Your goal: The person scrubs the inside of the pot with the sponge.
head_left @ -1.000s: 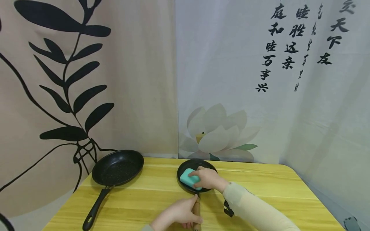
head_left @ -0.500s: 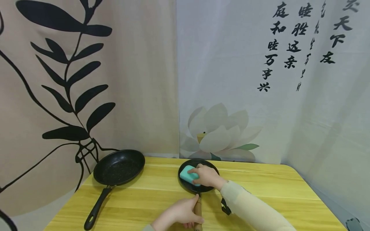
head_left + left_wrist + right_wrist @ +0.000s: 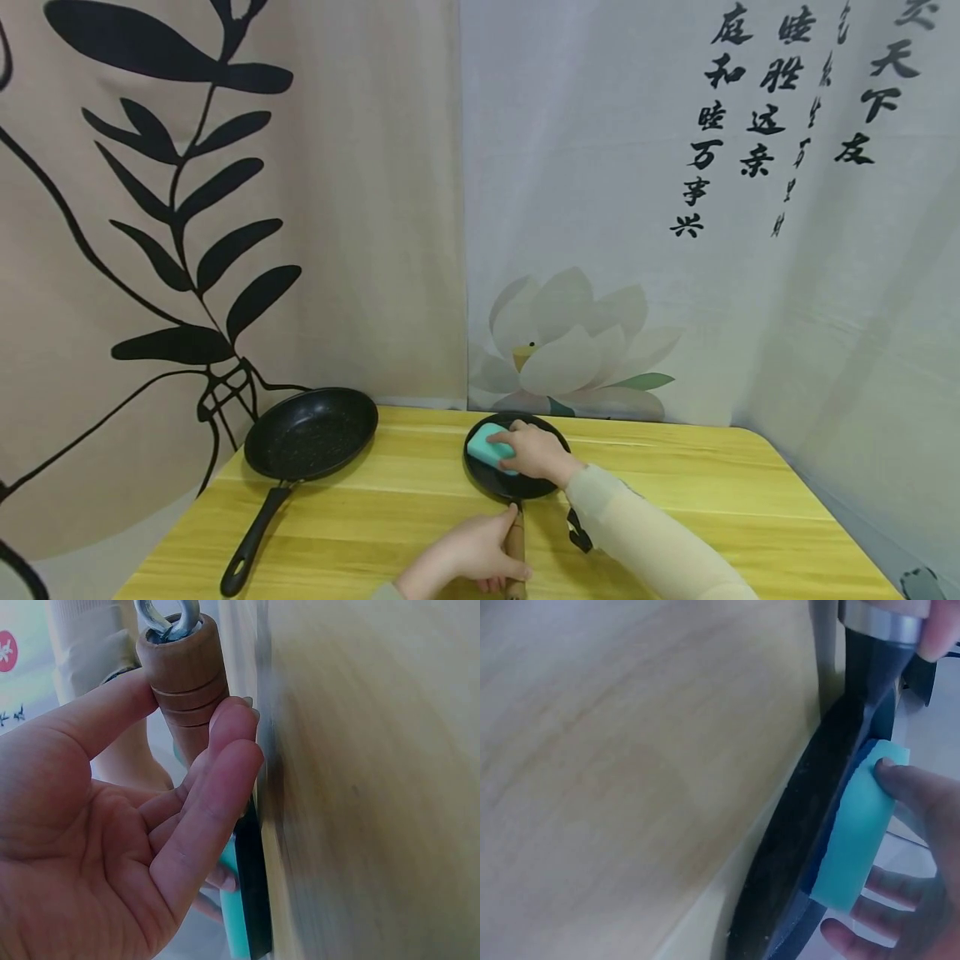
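Note:
A small black frying pan (image 3: 542, 490) rests on the wooden table, its wooden handle (image 3: 184, 671) toward the person. My left hand (image 3: 474, 550) grips that handle between thumb and fingers; a metal hanging ring shows at its end in the left wrist view. Inside the pan lies a turquoise sponge (image 3: 489, 450) with a dark scouring layer facing the pan's surface. My right hand (image 3: 536, 454) holds the sponge from above, thumb on one side and fingers on the other, as the right wrist view shows. Part of the sponge is hidden under the fingers.
A larger black frying pan (image 3: 311, 433) sits at the left of the yellow wooden table (image 3: 675, 467), its black handle pointing to the near edge. Behind the table hangs a printed cloth (image 3: 375, 208) with leaves, a lotus and Chinese characters.
My right hand and the sponge have shifted slightly up and left within the small pan. The left hand keeps its grip on the handle. The head view has drifted slightly.

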{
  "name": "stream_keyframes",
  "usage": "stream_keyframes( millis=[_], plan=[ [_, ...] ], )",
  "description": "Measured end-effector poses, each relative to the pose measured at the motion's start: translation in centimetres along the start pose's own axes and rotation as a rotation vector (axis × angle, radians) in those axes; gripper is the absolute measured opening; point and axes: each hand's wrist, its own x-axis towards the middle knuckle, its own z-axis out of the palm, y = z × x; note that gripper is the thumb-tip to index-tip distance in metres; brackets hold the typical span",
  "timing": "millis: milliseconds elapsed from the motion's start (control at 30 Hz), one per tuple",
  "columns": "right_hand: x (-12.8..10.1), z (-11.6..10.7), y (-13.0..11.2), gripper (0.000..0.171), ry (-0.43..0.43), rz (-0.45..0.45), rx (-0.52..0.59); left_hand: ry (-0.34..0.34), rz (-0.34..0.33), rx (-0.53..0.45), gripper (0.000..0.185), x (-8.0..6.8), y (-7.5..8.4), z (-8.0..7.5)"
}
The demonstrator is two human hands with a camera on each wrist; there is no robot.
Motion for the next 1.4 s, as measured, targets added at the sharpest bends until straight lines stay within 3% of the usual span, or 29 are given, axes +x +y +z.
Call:
stream_keyframes(
  millis=[233, 333, 967, 1167, 1233, 1400],
  plan=[
    [0.3, -0.1, 0.0, 0.046, 0.004, 0.027, -0.019, -0.067, 0.023, -0.079, 0.109, 5.3, -7.4, 1.0],
    [0.5, -0.1, 0.0, 0.046, 0.005, 0.036, -0.013, -0.088, 0.042, -0.102, 0.111, 6.5, -9.1, 1.1],
    [0.9, 0.2, 0.7, 0.050, -0.001, 0.120, 0.013, -0.098, 0.051, -0.106, 0.111, 6.6, -9.3, 1.1],
    [0.7, 0.4, 1.5, 0.052, 0.010, 0.126, 0.042, -0.038, 0.022, -0.020, 0.102, 3.8, -5.4, 0.8],
    [0.6, 0.3, 1.7, 0.052, 0.013, 0.126, 0.044, -0.035, 0.007, -0.006, 0.102, 3.4, -4.9, 0.8],
    [0.1, 0.2, 1.9, 0.053, 0.015, 0.123, 0.051, -0.078, 0.034, -0.092, 0.111, 5.9, -8.6, 1.1]
  ],
)
